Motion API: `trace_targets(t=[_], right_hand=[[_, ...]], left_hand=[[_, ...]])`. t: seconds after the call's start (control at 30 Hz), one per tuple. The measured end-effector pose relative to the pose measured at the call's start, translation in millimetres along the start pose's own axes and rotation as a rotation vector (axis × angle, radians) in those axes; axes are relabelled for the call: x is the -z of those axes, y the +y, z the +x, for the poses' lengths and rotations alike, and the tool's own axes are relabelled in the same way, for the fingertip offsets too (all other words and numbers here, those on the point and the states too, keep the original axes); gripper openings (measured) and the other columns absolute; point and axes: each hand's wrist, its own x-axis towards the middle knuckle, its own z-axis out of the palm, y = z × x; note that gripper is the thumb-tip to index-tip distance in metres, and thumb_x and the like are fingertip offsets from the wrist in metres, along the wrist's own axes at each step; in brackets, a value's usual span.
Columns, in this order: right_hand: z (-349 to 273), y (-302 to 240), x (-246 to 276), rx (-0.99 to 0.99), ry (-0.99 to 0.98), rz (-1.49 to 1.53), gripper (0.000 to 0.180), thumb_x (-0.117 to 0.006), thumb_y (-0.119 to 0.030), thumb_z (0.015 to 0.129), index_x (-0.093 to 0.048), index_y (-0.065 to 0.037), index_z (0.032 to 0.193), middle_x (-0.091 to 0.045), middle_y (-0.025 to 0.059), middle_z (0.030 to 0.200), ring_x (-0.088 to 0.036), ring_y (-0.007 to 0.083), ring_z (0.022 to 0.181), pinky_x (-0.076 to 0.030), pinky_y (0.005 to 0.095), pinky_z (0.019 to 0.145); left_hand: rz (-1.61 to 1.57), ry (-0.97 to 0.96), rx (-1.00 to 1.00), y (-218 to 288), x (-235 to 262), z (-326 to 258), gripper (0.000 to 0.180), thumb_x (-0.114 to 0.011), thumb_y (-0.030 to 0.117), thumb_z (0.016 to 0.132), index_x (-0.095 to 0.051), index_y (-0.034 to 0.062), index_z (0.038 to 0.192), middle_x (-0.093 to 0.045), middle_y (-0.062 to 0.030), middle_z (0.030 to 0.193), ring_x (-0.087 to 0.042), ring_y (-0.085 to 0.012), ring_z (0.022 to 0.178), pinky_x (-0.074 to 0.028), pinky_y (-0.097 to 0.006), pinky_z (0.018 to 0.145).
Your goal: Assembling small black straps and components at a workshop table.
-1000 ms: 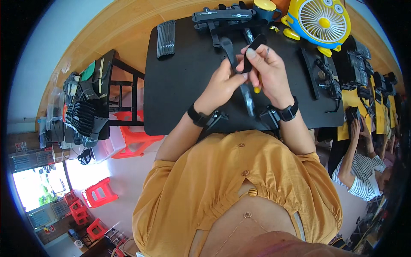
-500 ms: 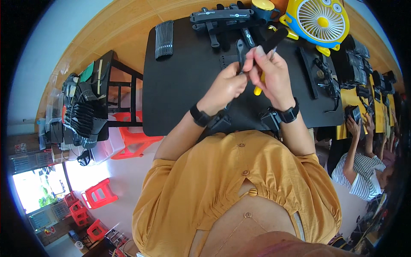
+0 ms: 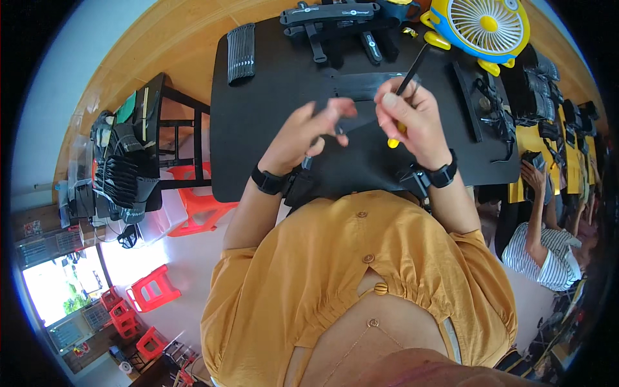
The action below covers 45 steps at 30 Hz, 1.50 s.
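Note:
My right hand (image 3: 412, 116) is closed over the table. A narrow black strip (image 3: 412, 71), seen edge-on, rises from its fingers. The yellow end of a slim tool (image 3: 393, 143) pokes out below the same hand; the rest of the tool is hidden in the palm. My left hand (image 3: 313, 132) is apart from it to the left, fingers spread and blurred by motion. Under and between the hands, a flat dark strap (image 3: 361, 82) lies on the black table (image 3: 264, 142).
Several black straps (image 3: 329, 13) are piled at the far edge, beside a neat bundle of dark strips (image 3: 242, 55). A yellow and blue fan (image 3: 488, 26) stands far right. A long black bar (image 3: 465, 103) lies below it. Co-workers sit at the right, one in a striped shirt (image 3: 541, 255).
My left hand has let go of the dark strap and drawn away leftward, its fingers opening. The strap now lies on the table. My right hand keeps the strip and the yellow-ended tool.

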Motion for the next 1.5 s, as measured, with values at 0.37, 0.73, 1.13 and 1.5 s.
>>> trace_targets(t=[0.37, 0.73, 1.13, 1.5], right_hand=[[-28.0, 4.2, 34.3, -0.279, 0.286, -0.46, 0.027, -0.065, -0.029, 0.094, -0.066, -0.006, 0.107, -0.061, -0.0008, 0.073, -0.051, 0.0023, 0.051, -0.036, 0.0153, 0.045], [-15.3, 3.4, 101.4, -0.471, 0.336, -0.601, 0.017, -0.065, -0.025, 0.094, -0.063, -0.008, 0.094, -0.062, -0.003, 0.076, -0.045, 0.0003, 0.051, -0.03, 0.0152, 0.043], [7.3, 1.5, 115.5, -0.55, 0.315, -0.847, 0.019, -0.068, -0.023, 0.091, -0.066, -0.005, 0.092, -0.061, -0.0016, 0.072, -0.049, 0.0041, 0.052, -0.038, 0.0198, 0.048], [6.6, 5.9, 115.3, -0.526, 0.323, -0.887, 0.02, -0.066, -0.026, 0.092, -0.066, -0.006, 0.092, -0.06, -0.0009, 0.069, -0.052, 0.0053, 0.051, -0.038, 0.0194, 0.048]], left_hand=[[0.245, -0.032, 0.134, -13.8, 15.5, 7.6, 0.028, -0.064, 0.02, 0.09, -0.063, -0.0025, 0.107, -0.066, -0.0043, 0.077, -0.055, -0.0065, 0.056, -0.04, -0.022, 0.052], [0.654, 0.115, 0.122, -18.5, 40.5, 54.8, 0.029, -0.066, 0.029, 0.088, -0.066, -0.0003, 0.089, -0.068, -0.0062, 0.072, -0.056, -0.0082, 0.051, -0.043, -0.024, 0.05], [0.773, 0.2, 0.283, -15.8, 38.0, 70.9, 0.036, -0.075, 0.034, 0.081, -0.062, -0.0001, 0.085, -0.062, -0.0029, 0.063, -0.053, -0.0071, 0.046, -0.041, -0.022, 0.042], [0.823, 0.226, 0.303, -14.1, 35.5, 72.1, 0.039, -0.076, 0.037, 0.079, -0.06, 0.0016, 0.081, -0.06, -0.0028, 0.061, -0.052, -0.0073, 0.044, -0.041, -0.021, 0.04]])
